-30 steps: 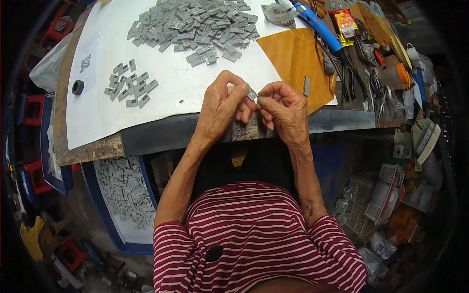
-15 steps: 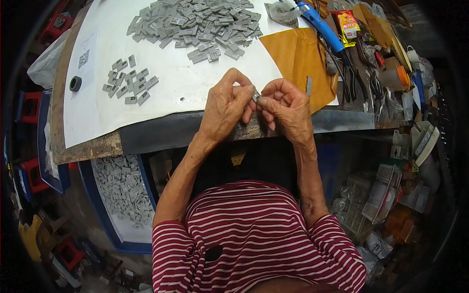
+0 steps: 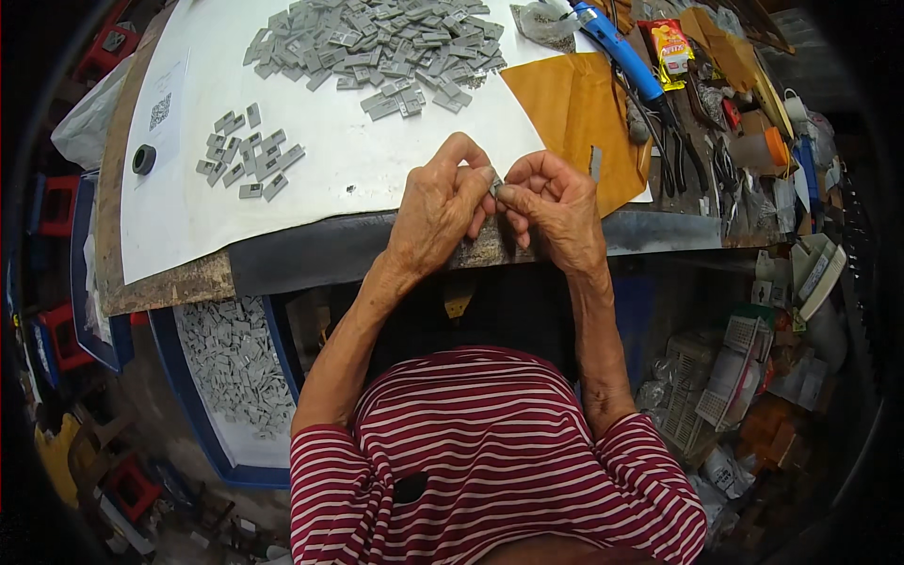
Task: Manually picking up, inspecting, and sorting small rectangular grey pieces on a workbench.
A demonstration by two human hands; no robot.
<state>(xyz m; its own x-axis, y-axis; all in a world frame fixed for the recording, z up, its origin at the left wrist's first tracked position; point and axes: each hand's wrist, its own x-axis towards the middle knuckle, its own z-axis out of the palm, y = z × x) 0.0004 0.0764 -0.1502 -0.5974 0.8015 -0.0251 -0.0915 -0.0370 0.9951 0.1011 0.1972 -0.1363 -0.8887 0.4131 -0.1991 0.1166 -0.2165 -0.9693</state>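
Note:
Just over the table's near edge, my left hand (image 3: 435, 209) pinches a small grey rectangular piece (image 3: 495, 185) between thumb and forefinger. My right hand (image 3: 556, 205) meets it from the other side, its thumb and forefinger closed on the same piece. Fingertips hide most of the piece. A thin grey strip (image 3: 595, 163) shows by the right hand's knuckles, over the brown paper; whether it is held, I cannot tell. Ahead lies a large heap of similar grey pieces (image 3: 367, 42). A smaller loose group (image 3: 247, 153) is spread to the left on white paper (image 3: 320, 141).
A black ring-shaped roll (image 3: 144, 159) rests at far left. Brown paper (image 3: 565, 113), a blue-handled tool (image 3: 621, 52), pliers (image 3: 680, 155) and a yellow-red packet (image 3: 668, 52) crowd the right. Below the table at left stands a blue tray (image 3: 221, 452) of grey pieces (image 3: 235, 367).
Both hands stay in nearly the same place, holding the small grey piece. Its visible part looks slightly turned between the fingertips; the heaps are unchanged.

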